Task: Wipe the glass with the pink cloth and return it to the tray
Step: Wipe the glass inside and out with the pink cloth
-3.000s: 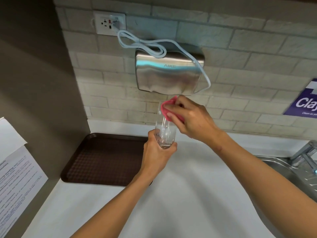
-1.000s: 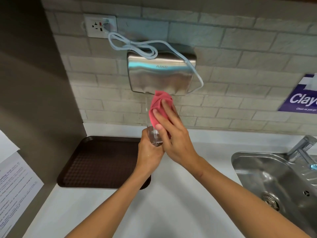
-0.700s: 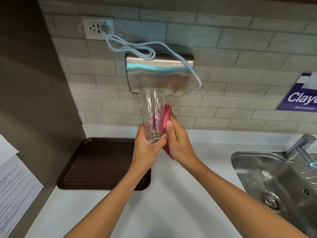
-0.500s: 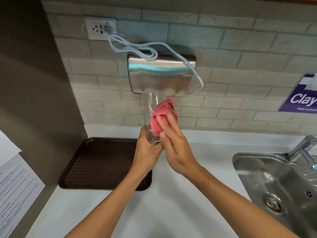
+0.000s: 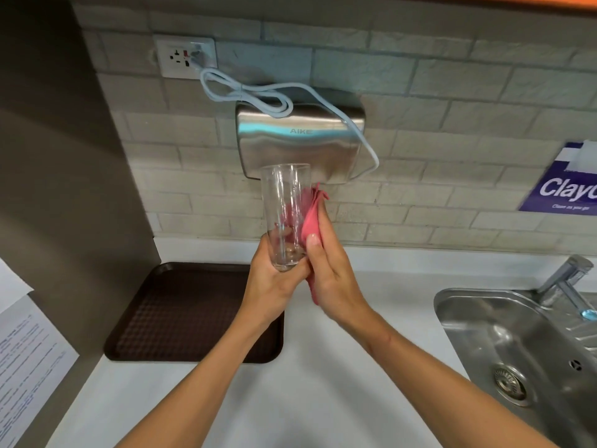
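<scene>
A tall clear glass (image 5: 284, 202) stands upright in the air above the counter, held at its base by my left hand (image 5: 274, 286). My right hand (image 5: 332, 273) presses the pink cloth (image 5: 311, 218) flat against the glass's right side; part of the cloth shows through the glass and part hangs below my palm. A dark brown tray (image 5: 181, 315) lies on the white counter, below and left of the glass, with nothing on the part I can see. My left forearm covers its right edge.
A steel hand dryer (image 5: 300, 140) with a white cord hangs on the brick wall just behind the glass. A steel sink (image 5: 517, 344) and tap (image 5: 562, 279) sit at the right. Paper sheets (image 5: 29, 357) hang on the brown side wall at left.
The cloth has moved from the front of the glass round to its right side, and my right hand has turned edge-on. The glass stays upright in my left hand.
</scene>
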`<state>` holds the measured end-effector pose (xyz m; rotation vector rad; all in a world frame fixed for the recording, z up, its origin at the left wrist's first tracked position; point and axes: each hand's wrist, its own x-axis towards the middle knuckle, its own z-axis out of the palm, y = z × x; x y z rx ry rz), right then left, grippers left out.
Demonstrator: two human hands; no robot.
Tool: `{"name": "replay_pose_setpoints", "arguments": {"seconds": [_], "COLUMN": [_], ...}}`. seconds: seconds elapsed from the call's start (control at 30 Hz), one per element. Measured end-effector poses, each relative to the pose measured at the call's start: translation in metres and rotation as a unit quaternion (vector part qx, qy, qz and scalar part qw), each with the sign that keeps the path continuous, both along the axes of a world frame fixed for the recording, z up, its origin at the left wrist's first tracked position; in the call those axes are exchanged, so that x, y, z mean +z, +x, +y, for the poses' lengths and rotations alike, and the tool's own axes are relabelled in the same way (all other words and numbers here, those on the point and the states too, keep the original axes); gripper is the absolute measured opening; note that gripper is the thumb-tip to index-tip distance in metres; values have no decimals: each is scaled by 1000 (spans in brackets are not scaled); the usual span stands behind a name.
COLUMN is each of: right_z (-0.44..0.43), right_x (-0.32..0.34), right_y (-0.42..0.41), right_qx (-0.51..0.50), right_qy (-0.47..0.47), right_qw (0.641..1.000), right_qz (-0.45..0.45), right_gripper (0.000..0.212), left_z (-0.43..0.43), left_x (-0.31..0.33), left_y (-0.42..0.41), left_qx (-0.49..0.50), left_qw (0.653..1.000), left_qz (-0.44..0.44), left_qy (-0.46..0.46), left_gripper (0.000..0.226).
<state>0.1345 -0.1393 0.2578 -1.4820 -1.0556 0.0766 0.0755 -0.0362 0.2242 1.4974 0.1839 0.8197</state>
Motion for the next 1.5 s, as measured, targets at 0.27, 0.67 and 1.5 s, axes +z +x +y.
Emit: {"name": "replay_pose_setpoints", "arguments": {"seconds": [0.27, 0.67, 1.5], "right_z": [3, 13, -7], "right_x": [2, 51, 31], "right_y": [12, 20, 25], "right_qx": [-48, 11, 0], "right_qy": [-44, 151, 26], "right_qw": [968, 952, 989], "right_qz": [-242, 268, 143], "right_gripper": [54, 49, 76], "left_z": [-11, -4, -7], "left_x": [4, -5, 4], "left_y": [4, 5, 3], "left_qx": [-16, -73, -89], "left_qw": [1000, 997, 995], "left_qz": [-4, 25, 26], "left_qy": [20, -28, -39], "left_gripper": [46, 63, 66]}}
